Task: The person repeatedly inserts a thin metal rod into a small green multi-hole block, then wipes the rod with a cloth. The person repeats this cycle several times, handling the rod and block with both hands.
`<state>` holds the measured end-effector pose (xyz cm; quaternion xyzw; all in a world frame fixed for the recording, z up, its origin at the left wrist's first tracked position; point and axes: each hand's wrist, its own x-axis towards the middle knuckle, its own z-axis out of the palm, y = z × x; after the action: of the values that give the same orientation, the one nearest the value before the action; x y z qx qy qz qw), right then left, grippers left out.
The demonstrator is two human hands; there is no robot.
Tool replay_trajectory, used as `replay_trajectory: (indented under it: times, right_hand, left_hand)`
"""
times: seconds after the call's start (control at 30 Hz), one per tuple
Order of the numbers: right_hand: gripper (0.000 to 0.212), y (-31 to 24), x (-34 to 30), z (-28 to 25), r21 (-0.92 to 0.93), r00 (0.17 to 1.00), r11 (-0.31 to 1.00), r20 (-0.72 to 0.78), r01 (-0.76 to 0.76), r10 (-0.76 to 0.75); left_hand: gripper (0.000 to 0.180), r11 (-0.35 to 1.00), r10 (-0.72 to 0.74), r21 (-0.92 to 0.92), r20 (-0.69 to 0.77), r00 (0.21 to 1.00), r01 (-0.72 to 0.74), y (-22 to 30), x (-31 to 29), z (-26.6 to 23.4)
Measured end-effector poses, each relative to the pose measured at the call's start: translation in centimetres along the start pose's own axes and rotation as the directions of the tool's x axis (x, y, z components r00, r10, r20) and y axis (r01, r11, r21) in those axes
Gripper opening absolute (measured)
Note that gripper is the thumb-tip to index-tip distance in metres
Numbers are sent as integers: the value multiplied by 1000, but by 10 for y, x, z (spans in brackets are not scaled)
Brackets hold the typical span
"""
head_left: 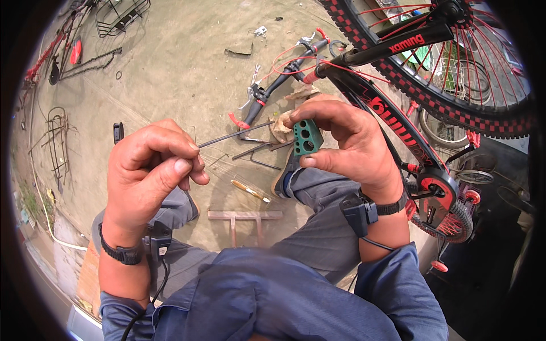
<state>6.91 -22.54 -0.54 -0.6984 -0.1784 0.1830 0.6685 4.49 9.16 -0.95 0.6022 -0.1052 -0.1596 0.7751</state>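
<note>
My left hand [149,167] pinches a thin dark metal rod [236,134], which looks like a hex key, between thumb and fingers. The rod's free end points right, short of a small green block [307,137] with holes of several sizes, a hex key holder. My right hand [350,142] grips this holder by its top and bottom, holed face turned to the left. Loose L-shaped hex keys [265,165] lie on the ground below, beside my shoe. Whether the rod has a bend inside my left hand is hidden.
On the right stands a black and red bicycle [392,113], its handlebar [278,85] down on the ground. A yellow-brown tool handle [250,191] and a T-shaped metal piece [244,216] lie between my legs. A wire rack [122,17] and bicycle parts lie at the far left.
</note>
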Motion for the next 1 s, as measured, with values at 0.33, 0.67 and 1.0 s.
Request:
replay_trajectory:
  times: [0.33,0.67,1.0]
  right_hand:
    - [53,0,3,2,-61,999,998,36,-20,23]
    - [52,-1,4,4,-152,999,988,29,-17,22]
    - [51,-4,6,7,-374,988,922,148,96,-42]
  left_hand:
    - [7,999,23,38,71,997,-25,1,-1,5]
    - [9,991,11,132,80,997,-21,2,0,10]
    - [16,910,77,375,266,961,-176,-1,4,8]
